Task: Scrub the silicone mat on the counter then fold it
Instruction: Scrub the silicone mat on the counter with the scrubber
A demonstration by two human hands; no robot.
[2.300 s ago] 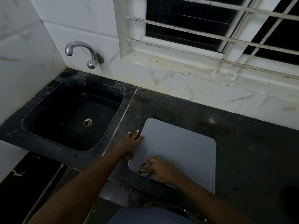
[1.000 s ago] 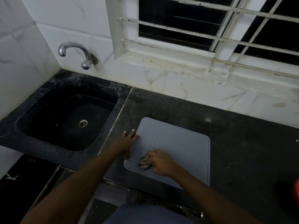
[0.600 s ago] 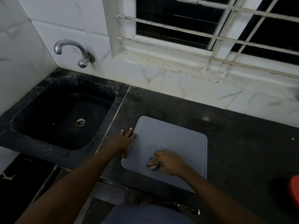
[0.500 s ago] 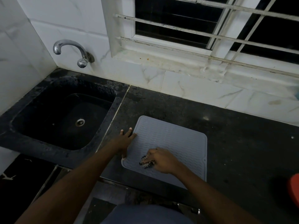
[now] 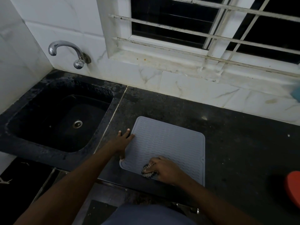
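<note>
Head view looks down on a black counter (image 5: 227, 143) with a grey mat (image 5: 170, 146) lying flat on it, unfolded, its ribbed wave pattern facing up. Taking the mat as the landmark: its near edge runs close to the counter's front edge, and a small tab notch shows on its right edge.

Left hand (image 5: 121, 142) lies flat and open at the mat's left edge, fingers spread; the fingertips reach over the counter just beyond the edge, while the thumb and the side of the palm press on the mat's left border. It grips nothing.

Right hand (image 5: 164, 169) sits on the mat's near-left part, fingers curled tight around a dark scrubber (image 5: 147, 172) with a pale striped look. The scrubber pokes out from under the fingers toward the left and touches the mat near its front-left corner. What the scrubber is made of cannot be told in this dim light.

Left of the mat, across a pale seam in the stone, is a black sink (image 5: 40, 143) with a metal drain (image 5: 77, 123) in its bottom. A chrome tap (image 5: 68, 49) comes out of the white tiled wall above the sink's far side. Beyond the mat, a barred window (image 5: 211, 30) sits above the tiles. Well to the mat's right, at the frame edge, a red object (image 5: 293, 187) is partly visible; its kind cannot be told.
</note>
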